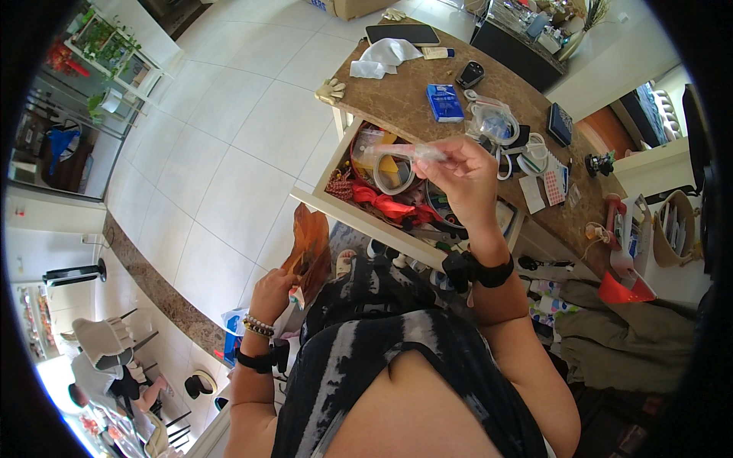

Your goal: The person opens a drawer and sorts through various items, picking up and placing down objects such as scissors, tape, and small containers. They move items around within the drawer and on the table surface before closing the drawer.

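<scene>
My right hand is raised over an open drawer. Its thumb and fingers pinch a slim clear plastic packet with something pinkish in it. Beneath the packet, a roll of clear tape and a bunched red cloth lie in the drawer, near a coil of patterned cord. Lower down, my left hand grips an orange-brown translucent plastic bag, which hangs in front of the drawer. A small colourful wrapper shows at the left fingers; whether it is held separately is unclear.
On the brown stone countertop lie a blue packet, coiled white cables, a white cloth and a dark notebook-like case. A khaki garment hangs at right. A person sits at lower left.
</scene>
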Demonstrator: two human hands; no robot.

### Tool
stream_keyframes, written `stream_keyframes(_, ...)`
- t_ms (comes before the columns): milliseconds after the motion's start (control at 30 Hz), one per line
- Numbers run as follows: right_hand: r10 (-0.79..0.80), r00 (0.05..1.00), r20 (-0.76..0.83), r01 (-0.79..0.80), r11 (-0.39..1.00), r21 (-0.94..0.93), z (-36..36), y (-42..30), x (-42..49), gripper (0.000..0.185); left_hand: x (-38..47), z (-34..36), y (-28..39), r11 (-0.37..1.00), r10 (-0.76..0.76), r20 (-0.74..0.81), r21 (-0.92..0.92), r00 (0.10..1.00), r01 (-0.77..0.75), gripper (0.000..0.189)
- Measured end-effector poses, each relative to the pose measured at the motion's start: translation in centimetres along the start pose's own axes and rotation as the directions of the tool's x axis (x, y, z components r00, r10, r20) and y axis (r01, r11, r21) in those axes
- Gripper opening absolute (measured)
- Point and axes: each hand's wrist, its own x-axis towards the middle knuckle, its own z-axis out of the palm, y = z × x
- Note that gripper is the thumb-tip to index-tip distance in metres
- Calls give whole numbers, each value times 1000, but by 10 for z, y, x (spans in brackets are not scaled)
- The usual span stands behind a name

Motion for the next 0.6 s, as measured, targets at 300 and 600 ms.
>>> stream_keyframes(300, 356, 926, 122, -366, 778, 510, -7, 3, 5, 14, -1, 1, -1, 999, -18, 10, -32, 1000, 18, 12)
stream_keyframes(600, 380, 904, 198, -415, 662, 624, -7, 12, 5, 10, -1, 3, -5, 998, -23, 12, -54, 1000, 24, 8)
